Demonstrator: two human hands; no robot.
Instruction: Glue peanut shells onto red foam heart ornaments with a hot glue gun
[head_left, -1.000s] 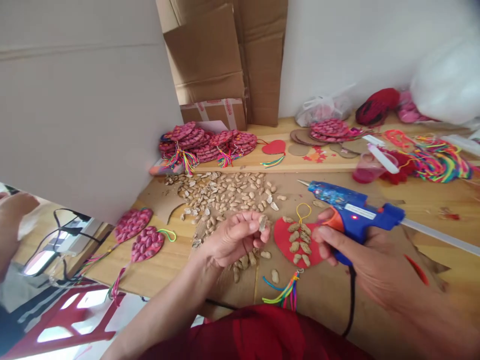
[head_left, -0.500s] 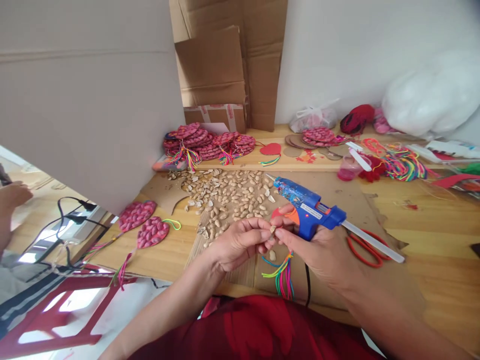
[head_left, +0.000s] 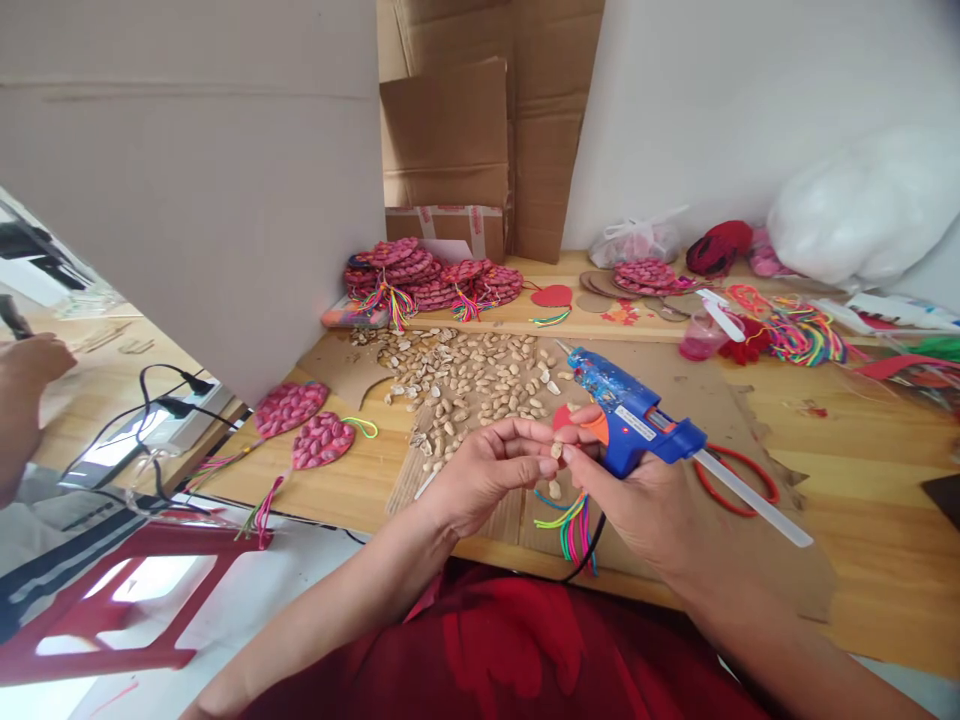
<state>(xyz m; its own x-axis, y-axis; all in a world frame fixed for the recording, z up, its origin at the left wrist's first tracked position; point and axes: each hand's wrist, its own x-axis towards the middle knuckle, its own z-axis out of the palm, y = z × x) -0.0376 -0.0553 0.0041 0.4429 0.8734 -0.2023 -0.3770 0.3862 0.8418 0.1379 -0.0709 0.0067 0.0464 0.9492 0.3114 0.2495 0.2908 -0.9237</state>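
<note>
Head view: your left hand [head_left: 487,478] has drawn up against your right hand [head_left: 649,505] since a second ago. It pinches a pale peanut shell [head_left: 556,451] above the brown cardboard mat [head_left: 735,390]; the right clasps the blue glue gun [head_left: 637,418]. Keep the nozzle off your fingers.

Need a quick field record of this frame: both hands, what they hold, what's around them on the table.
left hand: fingers pinch a small shell piece
right hand: grips blue glue gun, nozzle pointing away and left; one fingertip touches the shell piece
below hands: multicoloured tassel on cardboard sheet
beyond hands: pile of loose shells
left side: two pink shell-covered hearts
back: stack of hearts
right: red scissors
far left: another person's hand
</note>
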